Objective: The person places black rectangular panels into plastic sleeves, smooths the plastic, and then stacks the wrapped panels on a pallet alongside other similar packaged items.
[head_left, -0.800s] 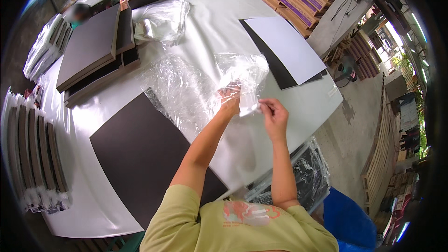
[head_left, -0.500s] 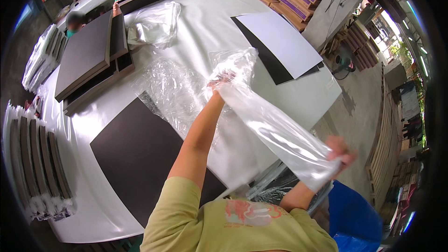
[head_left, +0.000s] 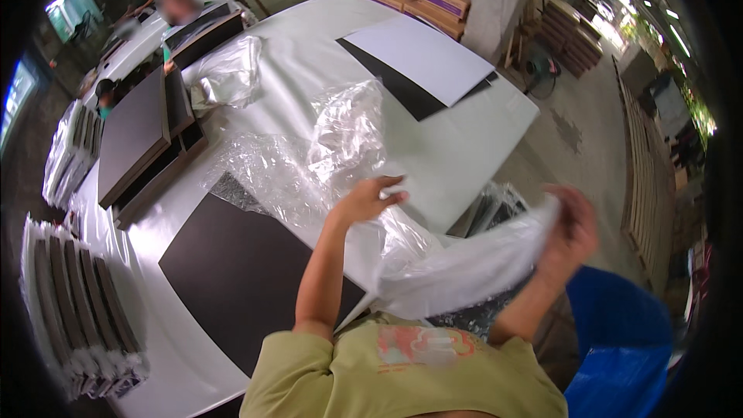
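Observation:
My right hand (head_left: pixel 571 224) is closed on one end of a long clear plastic bag (head_left: pixel 464 271), which sags leftward in front of my body. My left hand (head_left: pixel 370 200) is empty, its thumb and fingers apart, above the plastic near the table's edge. Beyond it a crumpled heap of clear plastic (head_left: pixel 348 135) lies on the white-covered table (head_left: pixel 457 139), with thin clear film (head_left: pixel 267 166) spread to its left. A flat dark brown board (head_left: pixel 248 263) rests on the table left of my left forearm.
A white sheet (head_left: pixel 422 54) overlaps a black sheet (head_left: pixel 387 81) at the far right. Dark shallow boxes (head_left: pixel 139 131) stand at the left, wrapped panels (head_left: pixel 85 294) nearer. A blue object (head_left: pixel 619 340) is beside me. Another person (head_left: pixel 178 8) is at the far left.
My left hand has let go of the plastic and come nearer, its fingers now spread. My right hand has risen, still holding its end; the stretched bag has gone slack and swung toward me.

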Demonstrator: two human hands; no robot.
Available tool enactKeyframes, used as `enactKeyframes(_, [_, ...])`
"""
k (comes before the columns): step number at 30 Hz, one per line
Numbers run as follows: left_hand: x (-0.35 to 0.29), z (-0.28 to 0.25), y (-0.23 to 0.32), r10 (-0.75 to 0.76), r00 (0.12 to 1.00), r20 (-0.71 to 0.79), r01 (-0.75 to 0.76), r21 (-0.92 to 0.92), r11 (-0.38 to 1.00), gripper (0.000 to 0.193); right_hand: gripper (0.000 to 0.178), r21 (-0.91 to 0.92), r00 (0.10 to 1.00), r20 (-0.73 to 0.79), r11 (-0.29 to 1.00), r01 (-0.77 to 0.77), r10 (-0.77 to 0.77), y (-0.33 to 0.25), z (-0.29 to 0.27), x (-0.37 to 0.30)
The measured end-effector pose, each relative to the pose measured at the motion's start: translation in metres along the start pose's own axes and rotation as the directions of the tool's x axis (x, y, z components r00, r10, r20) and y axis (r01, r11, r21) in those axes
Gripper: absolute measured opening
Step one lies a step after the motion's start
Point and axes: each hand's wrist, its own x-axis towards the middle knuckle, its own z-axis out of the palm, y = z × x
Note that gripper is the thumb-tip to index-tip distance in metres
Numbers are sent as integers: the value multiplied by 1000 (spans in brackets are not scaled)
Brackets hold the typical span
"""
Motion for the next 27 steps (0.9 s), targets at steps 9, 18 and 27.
enactKeyframes(9, [-138, 116, 127, 3, 817, -576, -378, -531, 759, 31, 10, 314, 944, 330, 942, -118, 8, -38, 7, -65])
enactKeyframes(18, [-261, 190, 127, 113, 539, -835, -344, -95, 934, 18, 31, 605, 655, 625, 794, -62, -425, -83, -34, -133])
enactKeyframes(27, [-363, 258, 106, -449, 625, -639, -386, -752, 534, 23, 30, 659, 404, 602, 715, 234, -688, -130, -36, -225])
